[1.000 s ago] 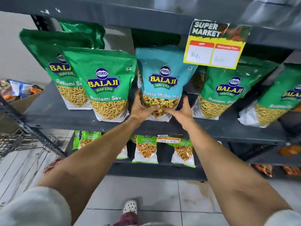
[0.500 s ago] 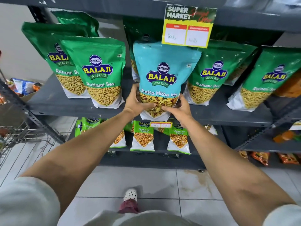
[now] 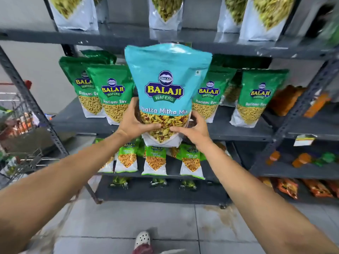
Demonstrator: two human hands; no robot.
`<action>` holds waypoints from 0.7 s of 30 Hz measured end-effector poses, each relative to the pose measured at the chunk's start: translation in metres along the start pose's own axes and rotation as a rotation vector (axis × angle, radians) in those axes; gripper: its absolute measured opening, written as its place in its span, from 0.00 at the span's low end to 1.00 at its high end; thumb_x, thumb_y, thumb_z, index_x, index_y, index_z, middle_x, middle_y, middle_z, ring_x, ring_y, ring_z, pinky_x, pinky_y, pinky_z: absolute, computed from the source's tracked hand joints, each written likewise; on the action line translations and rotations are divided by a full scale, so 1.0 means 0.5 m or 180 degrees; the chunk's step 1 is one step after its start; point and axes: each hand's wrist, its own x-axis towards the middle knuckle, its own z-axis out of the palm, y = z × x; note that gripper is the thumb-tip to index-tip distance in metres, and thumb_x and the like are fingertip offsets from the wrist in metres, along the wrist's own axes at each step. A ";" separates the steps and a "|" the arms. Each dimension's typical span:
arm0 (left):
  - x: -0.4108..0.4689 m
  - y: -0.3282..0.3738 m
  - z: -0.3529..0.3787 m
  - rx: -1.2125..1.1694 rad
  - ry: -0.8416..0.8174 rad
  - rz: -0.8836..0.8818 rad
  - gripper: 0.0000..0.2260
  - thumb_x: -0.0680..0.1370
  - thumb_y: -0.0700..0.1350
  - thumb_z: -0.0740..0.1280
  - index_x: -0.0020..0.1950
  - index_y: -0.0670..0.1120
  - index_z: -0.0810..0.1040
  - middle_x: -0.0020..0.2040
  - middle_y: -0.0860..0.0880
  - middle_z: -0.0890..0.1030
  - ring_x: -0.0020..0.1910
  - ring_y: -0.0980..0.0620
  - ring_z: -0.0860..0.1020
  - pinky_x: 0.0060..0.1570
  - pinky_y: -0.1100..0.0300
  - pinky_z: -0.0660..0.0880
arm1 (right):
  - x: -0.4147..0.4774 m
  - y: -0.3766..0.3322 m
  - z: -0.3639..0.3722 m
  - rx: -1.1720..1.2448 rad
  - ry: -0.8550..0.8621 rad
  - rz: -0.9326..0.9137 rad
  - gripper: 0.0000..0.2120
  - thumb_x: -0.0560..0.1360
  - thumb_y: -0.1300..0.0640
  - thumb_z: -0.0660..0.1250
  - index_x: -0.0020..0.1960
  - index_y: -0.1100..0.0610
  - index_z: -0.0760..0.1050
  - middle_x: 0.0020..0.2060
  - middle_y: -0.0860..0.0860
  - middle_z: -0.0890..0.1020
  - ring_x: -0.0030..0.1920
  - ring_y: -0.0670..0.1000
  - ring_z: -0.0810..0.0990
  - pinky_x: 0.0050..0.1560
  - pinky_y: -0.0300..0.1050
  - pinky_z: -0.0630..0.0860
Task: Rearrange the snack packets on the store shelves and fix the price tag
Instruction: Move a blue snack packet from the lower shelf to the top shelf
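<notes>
A blue Khatta Mitha Mix packet (image 3: 167, 85) is held upright in the air in front of the middle shelf (image 3: 238, 133). My left hand (image 3: 134, 123) grips its lower left side and my right hand (image 3: 192, 128) grips its lower right. Green Ratlami Sev packets stand on the shelf to the left (image 3: 113, 96) and to the right (image 3: 256, 99). The raised packet hides the yellow price tag on the upper shelf edge. A small price tag (image 3: 303, 140) hangs on the right-hand rack's shelf edge.
Small green packets (image 3: 155, 160) stand on the lower shelf. White packets (image 3: 73, 13) line the top shelf (image 3: 117, 36). A shopping trolley (image 3: 16, 125) with goods is at the left. Orange packets (image 3: 286, 99) fill the right rack. My foot (image 3: 142, 239) is on the tiled floor.
Both hands have lifted the blue packet off the middle shelf and pulled it toward me. The view has tilted up, showing the top shelf; the yellow tag is now covered.
</notes>
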 end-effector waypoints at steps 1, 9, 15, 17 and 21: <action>0.007 0.032 -0.011 0.0079 -0.0014 0.0126 0.42 0.59 0.46 0.82 0.67 0.48 0.64 0.61 0.53 0.76 0.61 0.56 0.76 0.65 0.68 0.68 | 0.003 -0.026 -0.005 0.0081 0.0057 -0.0074 0.35 0.55 0.56 0.85 0.59 0.53 0.74 0.55 0.44 0.81 0.54 0.36 0.79 0.57 0.36 0.76; 0.134 0.230 -0.060 -0.0014 0.0422 0.0695 0.35 0.58 0.44 0.84 0.59 0.45 0.70 0.53 0.54 0.80 0.49 0.66 0.79 0.50 0.70 0.76 | 0.076 -0.261 -0.057 0.0288 0.0318 -0.0811 0.25 0.58 0.61 0.83 0.49 0.49 0.75 0.44 0.42 0.83 0.45 0.42 0.84 0.43 0.49 0.84; 0.264 0.328 -0.085 -0.0121 0.0633 0.0783 0.41 0.51 0.56 0.84 0.58 0.47 0.70 0.56 0.49 0.81 0.56 0.53 0.80 0.59 0.57 0.78 | 0.195 -0.390 -0.075 0.0382 0.0417 -0.0928 0.24 0.58 0.54 0.84 0.48 0.45 0.76 0.47 0.45 0.84 0.53 0.52 0.83 0.46 0.53 0.84; 0.318 0.349 -0.091 -0.0021 0.0705 0.0814 0.39 0.53 0.55 0.84 0.58 0.47 0.71 0.56 0.50 0.80 0.55 0.53 0.79 0.59 0.56 0.77 | 0.243 -0.418 -0.074 0.0424 0.0412 -0.0938 0.22 0.60 0.56 0.83 0.48 0.46 0.75 0.46 0.44 0.83 0.52 0.52 0.83 0.38 0.47 0.83; 0.427 0.371 -0.100 0.0078 0.0775 0.0857 0.36 0.58 0.50 0.83 0.59 0.46 0.71 0.56 0.51 0.79 0.55 0.54 0.78 0.57 0.61 0.77 | 0.346 -0.451 -0.072 0.0491 0.0436 -0.1057 0.22 0.61 0.58 0.82 0.47 0.46 0.75 0.48 0.46 0.82 0.56 0.53 0.82 0.48 0.52 0.84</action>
